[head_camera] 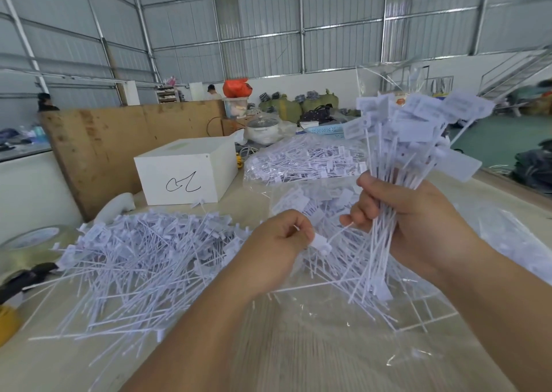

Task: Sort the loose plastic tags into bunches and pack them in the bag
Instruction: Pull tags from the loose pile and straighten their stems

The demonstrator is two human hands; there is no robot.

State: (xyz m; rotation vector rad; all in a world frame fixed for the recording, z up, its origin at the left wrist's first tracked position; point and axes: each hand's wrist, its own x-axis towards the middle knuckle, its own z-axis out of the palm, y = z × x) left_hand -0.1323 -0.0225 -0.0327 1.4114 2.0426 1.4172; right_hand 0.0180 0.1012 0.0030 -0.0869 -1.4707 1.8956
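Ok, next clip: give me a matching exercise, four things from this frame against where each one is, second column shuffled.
Things:
1. bunch of tags
2. single tag
3. loose tag pile
4. white box

Places:
A. spread on the table, left of the hands
B. pinched by the left hand
C. standing behind the pile, scribble on its front
D. held upright in the right hand

Pairs: 1-D, 2-B, 3-A, 4-C

Right hand (418, 221) grips an upright tag bunch (415, 140); left hand (277, 248) pinches one tag (321, 242) (flag end).
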